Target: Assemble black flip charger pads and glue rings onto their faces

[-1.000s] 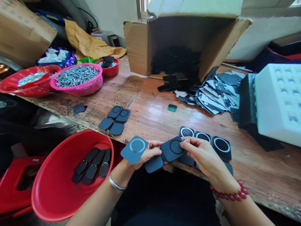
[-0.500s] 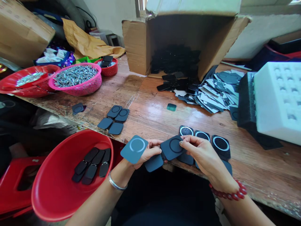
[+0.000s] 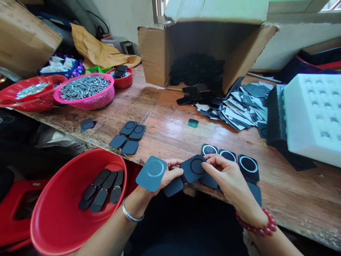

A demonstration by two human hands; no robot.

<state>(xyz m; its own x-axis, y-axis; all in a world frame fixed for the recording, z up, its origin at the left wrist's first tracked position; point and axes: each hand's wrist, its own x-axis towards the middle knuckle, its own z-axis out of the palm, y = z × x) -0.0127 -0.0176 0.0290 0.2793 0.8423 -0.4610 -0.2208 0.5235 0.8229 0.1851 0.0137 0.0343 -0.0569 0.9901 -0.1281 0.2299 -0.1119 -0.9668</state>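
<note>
My left hand (image 3: 169, 175) is closed on a black two-panel folding charger pad (image 3: 191, 169), its thumb on top near the hinge. The charger pad's upper panel shows a dark ring. A loose dark square sheet (image 3: 149, 177) with a pale ring also sits in my left hand, out past the fingers on the left. My right hand (image 3: 228, 179) pinches the right edge of the ringed panel between thumb and fingers. Partly behind the right hand, several open charger pads (image 3: 248, 168) lie in a row on the table, with mesh and white rings on their upper panels.
A red tub (image 3: 57, 209) with several folding pads stands at lower left. Two ringed pads (image 3: 130, 128) lie left of centre. Pink basket (image 3: 92, 104) of metal pins, cardboard box (image 3: 153, 57) of black parts, sheet pile (image 3: 243, 106) and white foam block (image 3: 311, 117) stand farther back.
The view has shifted slightly. Both hands keep the same hold on the charger pad, and the loose sheet in the left hand has tilted a little.
</note>
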